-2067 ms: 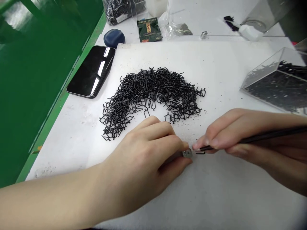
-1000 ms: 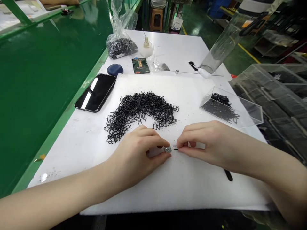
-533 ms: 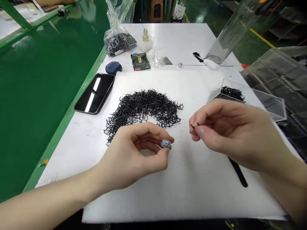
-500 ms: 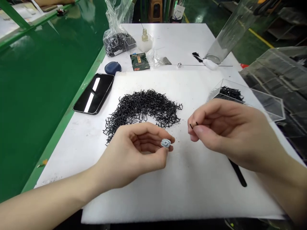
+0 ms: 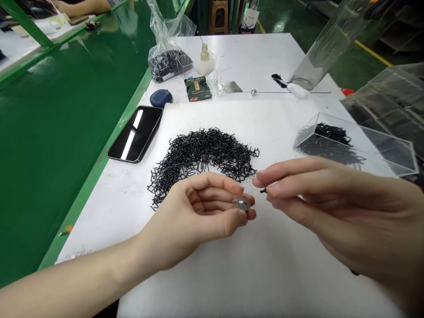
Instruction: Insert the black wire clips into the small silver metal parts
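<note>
Between the thumb and fingertips of my left hand [image 5: 205,212] is a small silvery metal piece [image 5: 243,203] with a rounded face. To its right, my right hand [image 5: 334,198] pinches a tiny black piece [image 5: 263,191] at its fingertips, a short gap from the metal piece. Behind my left hand an arched pile of thin bent black pieces [image 5: 205,145] lies on the white sheet [image 5: 265,274]. A clear box [image 5: 304,132] with more black pieces lies behind my right hand, which covers the end of a dark object at the lower right.
A phone [image 5: 135,134] and a blue rounded case [image 5: 160,98] lie at the left. Farther back are a bag of black pieces [image 5: 168,64], a green packet [image 5: 198,89], a thin rod [image 5: 281,92] and a tall clear cylinder [image 5: 318,57]. A person's arm [image 5: 86,7] shows at the upper left.
The metal piece has turned in my left hand to show its rounded face. My right hand has swung lower, its fingers stretched straighter, and uncovers more of the clear box. The view has shifted slightly.
</note>
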{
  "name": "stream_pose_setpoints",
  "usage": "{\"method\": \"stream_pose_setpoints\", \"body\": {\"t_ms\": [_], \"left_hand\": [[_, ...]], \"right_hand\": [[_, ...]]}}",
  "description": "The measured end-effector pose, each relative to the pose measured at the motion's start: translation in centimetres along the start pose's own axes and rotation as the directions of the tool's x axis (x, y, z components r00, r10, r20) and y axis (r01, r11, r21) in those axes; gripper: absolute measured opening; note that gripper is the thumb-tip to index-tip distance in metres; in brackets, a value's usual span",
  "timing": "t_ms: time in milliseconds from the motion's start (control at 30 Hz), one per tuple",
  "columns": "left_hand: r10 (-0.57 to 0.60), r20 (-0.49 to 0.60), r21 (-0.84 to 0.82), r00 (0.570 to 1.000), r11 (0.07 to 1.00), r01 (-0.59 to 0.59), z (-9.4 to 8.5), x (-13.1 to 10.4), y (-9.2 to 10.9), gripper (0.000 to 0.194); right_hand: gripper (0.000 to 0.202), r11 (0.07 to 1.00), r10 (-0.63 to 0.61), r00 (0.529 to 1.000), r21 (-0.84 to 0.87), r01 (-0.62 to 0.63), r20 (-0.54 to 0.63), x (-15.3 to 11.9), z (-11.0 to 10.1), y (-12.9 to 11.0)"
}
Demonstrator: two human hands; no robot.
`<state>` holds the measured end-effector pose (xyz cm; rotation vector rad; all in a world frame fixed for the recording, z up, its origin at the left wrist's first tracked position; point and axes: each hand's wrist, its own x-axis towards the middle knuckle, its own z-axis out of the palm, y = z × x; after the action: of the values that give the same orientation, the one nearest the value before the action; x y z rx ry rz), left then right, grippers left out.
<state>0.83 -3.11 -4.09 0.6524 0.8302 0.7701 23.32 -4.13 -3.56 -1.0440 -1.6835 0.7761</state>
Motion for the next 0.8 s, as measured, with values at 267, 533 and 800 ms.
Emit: {"method": "stream_pose_setpoints", "body": {"t_ms": [267, 533, 800], "left_hand": [[0.006, -0.001, -0.071, 1.0, 0.997, -0.006, 0.1, 0.0, -0.1, 0.016], [0.005, 0.001, -0.037, 1.0, 0.999, -0.005, -0.2, -0.1, -0.3, 0.019], [0.002, 0.001, -0.021, 1.0, 1.0, -0.002, 0.0, -0.1, -0.2, 0.023]], "right_hand": [[0.031, 0.996, -0.039, 0.999, -0.082, 0.037, -0.022, -0.9, 0.4, -0.5], [0.031, 0.991, 0.089, 0.988, -0.089, -0.101, -0.125, -1.2, 0.8, -0.1], [0.035, 0.991, 0.136, 0.987, 0.005, -0.136, -0.09, -1.6, 0.7, -0.3]]}}
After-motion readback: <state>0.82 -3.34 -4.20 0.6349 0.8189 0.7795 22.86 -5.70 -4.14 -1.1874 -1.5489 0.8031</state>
